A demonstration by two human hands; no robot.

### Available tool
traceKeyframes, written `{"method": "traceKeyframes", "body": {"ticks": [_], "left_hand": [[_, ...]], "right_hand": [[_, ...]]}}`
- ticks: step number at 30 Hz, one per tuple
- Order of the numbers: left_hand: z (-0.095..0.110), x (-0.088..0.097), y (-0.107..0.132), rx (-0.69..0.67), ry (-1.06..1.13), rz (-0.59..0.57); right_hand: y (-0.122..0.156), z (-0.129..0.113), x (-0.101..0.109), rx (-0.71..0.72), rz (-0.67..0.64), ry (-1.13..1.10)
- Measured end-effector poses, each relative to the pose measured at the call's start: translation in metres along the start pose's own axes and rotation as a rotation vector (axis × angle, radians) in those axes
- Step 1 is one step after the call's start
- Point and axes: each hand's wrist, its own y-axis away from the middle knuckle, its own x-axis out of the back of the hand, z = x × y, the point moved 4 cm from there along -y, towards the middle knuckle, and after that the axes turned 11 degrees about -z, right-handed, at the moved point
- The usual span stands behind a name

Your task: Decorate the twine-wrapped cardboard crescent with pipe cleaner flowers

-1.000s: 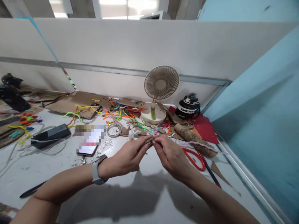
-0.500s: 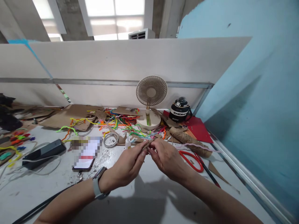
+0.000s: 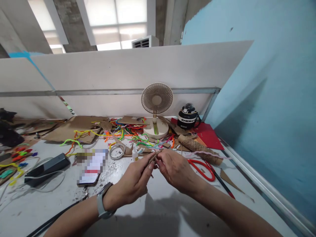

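While left hand point(image 3: 132, 179) clasps narrow brown piece point(image 3: 152, 157), right hand point(image 3: 174, 167) pinches it; long axis toward two o'clock

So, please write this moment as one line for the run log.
left hand: holding brown piece | right hand: pinching same piece | nearby: white bottle, twine roll | behind: fan

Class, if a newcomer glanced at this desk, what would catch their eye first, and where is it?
Probably the left hand and right hand, meeting at a small brown piece in the middle of the view. Beyond them, the round fan stands before the pale partition. Bright fuzzy stems lie tangled left of its base, and a red sheet lies to its right.
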Motion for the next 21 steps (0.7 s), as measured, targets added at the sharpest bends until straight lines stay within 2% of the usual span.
{"method": "traceKeyframes", "body": {"ticks": [7, 14, 21], "left_hand": [[-0.0004, -0.0005, 0.0014, 0.014, -0.066, -0.012], [0.0012, 0.0007, -0.0025, 0.018, 0.039, -0.032], [-0.002, -0.0013, -0.0028, 0.019, 0.086, -0.037]], "right_hand": [[0.0005, -0.0033, -0.0005, 0.005, 0.015, 0.042], [-0.0022, -0.0035, -0.0005, 0.028, 0.019, 0.035], [-0.0015, -0.0004, -0.0018, -0.009, -0.035, -0.042]]}}
